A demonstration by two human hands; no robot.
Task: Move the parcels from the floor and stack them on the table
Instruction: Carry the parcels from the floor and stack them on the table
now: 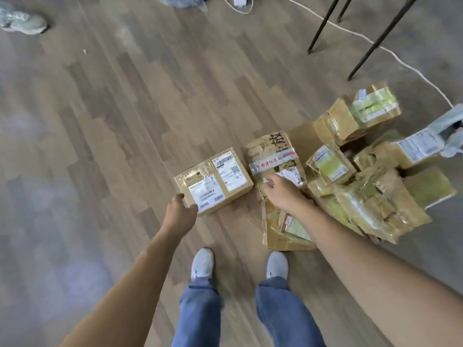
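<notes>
Bending over parcels on the wood floor, both arms stretched toward a labelled box.

Holds the left hand at the labelled box's near left corner, fingers wide and loosely bent, closed on nothing. Lays the right hand over a crumpled taped parcel just right of the box, fingertips turned down out of sight; cannot tell the grip there. Leaves the heap of parcels farther right of the box, crowded together and touching, all down on the floor like the box itself. Stands in grey shoes and blue jeans nearer than the box. Takes in black table legs and a white cable well beyond the box to its right, and a stray grey shoe far beyond it to the left.
</notes>
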